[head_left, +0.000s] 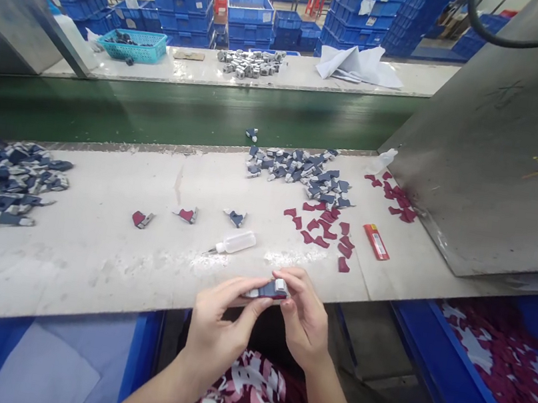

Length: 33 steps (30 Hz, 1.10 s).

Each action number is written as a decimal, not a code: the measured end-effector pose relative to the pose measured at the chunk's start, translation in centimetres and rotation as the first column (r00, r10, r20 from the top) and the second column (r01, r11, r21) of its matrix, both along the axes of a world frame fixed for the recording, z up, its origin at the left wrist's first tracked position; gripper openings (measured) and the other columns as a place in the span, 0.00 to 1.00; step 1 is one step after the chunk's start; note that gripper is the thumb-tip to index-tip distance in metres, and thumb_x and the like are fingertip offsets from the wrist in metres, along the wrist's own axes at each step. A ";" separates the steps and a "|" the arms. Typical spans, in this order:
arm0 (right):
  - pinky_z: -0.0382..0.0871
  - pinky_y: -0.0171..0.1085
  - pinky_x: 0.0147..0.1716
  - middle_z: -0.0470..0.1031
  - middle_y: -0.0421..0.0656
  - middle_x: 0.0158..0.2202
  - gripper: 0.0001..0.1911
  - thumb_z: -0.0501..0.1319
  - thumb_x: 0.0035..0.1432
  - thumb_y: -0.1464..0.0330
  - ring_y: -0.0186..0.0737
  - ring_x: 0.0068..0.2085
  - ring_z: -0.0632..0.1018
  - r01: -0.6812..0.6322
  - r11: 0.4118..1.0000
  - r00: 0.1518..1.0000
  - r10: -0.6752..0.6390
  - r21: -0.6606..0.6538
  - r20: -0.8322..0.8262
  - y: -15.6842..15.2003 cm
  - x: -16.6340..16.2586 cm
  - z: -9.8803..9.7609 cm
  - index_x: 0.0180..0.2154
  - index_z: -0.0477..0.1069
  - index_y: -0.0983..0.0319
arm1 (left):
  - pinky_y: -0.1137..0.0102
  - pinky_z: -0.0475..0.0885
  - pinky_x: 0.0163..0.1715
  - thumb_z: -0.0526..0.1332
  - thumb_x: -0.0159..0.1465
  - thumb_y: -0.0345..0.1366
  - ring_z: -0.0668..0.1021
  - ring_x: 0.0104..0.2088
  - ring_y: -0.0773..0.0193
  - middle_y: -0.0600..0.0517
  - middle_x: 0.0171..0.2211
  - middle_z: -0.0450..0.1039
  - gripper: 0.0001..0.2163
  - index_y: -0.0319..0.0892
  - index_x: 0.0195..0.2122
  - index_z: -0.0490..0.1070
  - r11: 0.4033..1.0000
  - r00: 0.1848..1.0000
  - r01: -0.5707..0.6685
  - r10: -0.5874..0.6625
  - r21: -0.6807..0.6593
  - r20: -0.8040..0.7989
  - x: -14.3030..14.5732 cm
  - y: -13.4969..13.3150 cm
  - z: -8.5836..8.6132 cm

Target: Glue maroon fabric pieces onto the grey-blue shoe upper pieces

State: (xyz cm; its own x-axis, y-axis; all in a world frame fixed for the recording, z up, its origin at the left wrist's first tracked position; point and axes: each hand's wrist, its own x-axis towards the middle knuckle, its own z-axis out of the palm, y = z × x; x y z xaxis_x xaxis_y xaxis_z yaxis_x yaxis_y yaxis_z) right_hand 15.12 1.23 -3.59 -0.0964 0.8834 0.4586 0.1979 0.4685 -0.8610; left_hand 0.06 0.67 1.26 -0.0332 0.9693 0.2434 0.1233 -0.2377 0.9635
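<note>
I see navy and pale grey on the held part [266, 289], with a dark red edge. The shirt [265, 396] is maroon, patterned in pink and white. The bench [107, 204] is off-white, the chips [343, 264] maroon, the packet [377, 242] red-orange, the belt [186, 112] deep green, the basket [142, 53] turquoise, the crates [184, 4] blue.

Held part [266, 288] partly covered by fingers [300, 284], left pile [3, 182] cut off, red packet [377, 242] unreadable
</note>
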 end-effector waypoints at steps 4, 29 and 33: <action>0.73 0.35 0.42 0.71 0.44 0.44 0.13 0.53 0.71 0.65 0.39 0.45 0.75 0.020 1.000 1.000 -0.020 -0.002 -0.017 0.0 -0.2 0.1 0.54 0.69 0.55 | 0.78 0.81 0.37 0.65 0.62 0.21 0.84 0.35 0.66 0.49 0.37 0.83 0.12 0.39 0.45 0.78 0.976 0.984 0.000 0.039 0.216 -0.173 0.1 -0.2 -0.1; 0.75 0.41 0.49 0.72 0.48 0.50 0.21 0.52 0.71 0.63 0.44 0.51 0.76 -0.008 0.973 0.998 -0.008 -0.233 -0.066 -0.8 -1.0 1.2 0.63 0.67 0.54 | 0.73 0.82 0.30 0.78 0.47 0.43 0.84 0.25 0.63 0.48 0.26 0.83 0.18 0.37 0.34 0.83 0.810 0.847 0.193 0.148 -0.554 0.511 -0.3 2.0 -0.9; 0.77 0.39 0.45 0.73 0.46 0.45 0.23 0.61 0.66 0.68 0.42 0.47 0.78 0.126 0.979 0.992 -0.124 -0.159 0.019 -0.7 -1.6 1.7 0.62 0.68 0.55 | 0.71 0.81 0.35 0.80 0.44 0.41 0.85 0.31 0.61 0.48 0.29 0.84 0.19 0.38 0.34 0.82 0.760 0.786 0.280 0.169 -0.587 0.594 -0.3 2.1 -1.2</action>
State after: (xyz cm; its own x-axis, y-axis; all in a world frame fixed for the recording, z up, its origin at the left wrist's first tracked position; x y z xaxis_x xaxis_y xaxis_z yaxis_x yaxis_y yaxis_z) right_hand 13.49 0.52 -1.85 0.0156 0.9505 0.3103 0.2546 0.2963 -0.9205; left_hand -0.23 2.79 0.02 0.1117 0.8838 -0.4543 -0.5001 0.4451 0.7429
